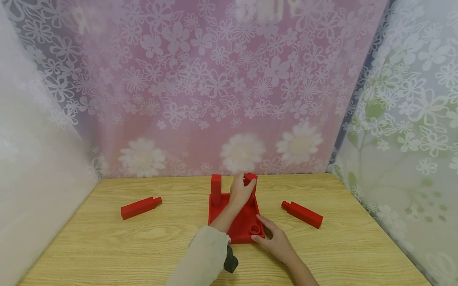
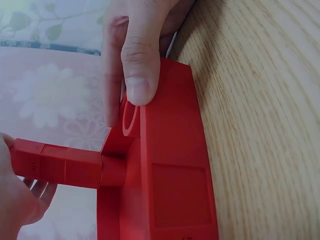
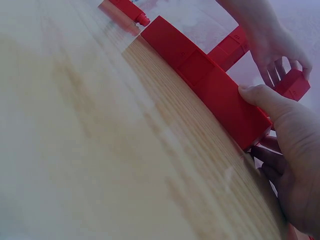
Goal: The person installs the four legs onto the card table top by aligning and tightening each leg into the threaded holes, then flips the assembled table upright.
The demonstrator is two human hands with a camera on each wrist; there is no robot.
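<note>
A red square tray-like base point(image 1: 244, 240) with a raised rim lies on the wooden table, a round socket point(image 1: 255, 229) showing in its near right corner. At its far right corner stands a red square post point(image 1: 251, 177), its top gripped by my left hand point(image 1: 240, 192). The left wrist view shows that post point(image 2: 65, 164) meeting a round collar inside the base. A second red post point(image 1: 216, 188) stands upright at the far left corner. My right hand point(image 1: 277, 242) holds the base's near right corner, thumb on the front wall point(image 3: 200, 80) and fingers along the side.
A loose red post point(image 1: 139, 208) with a narrow notched end lies left of the base. Another such post point(image 1: 303, 214) lies to the right. Behind the wooden table point(image 1: 107, 250) hangs a pink flowered curtain point(image 1: 200, 99), with pale sheets at both sides.
</note>
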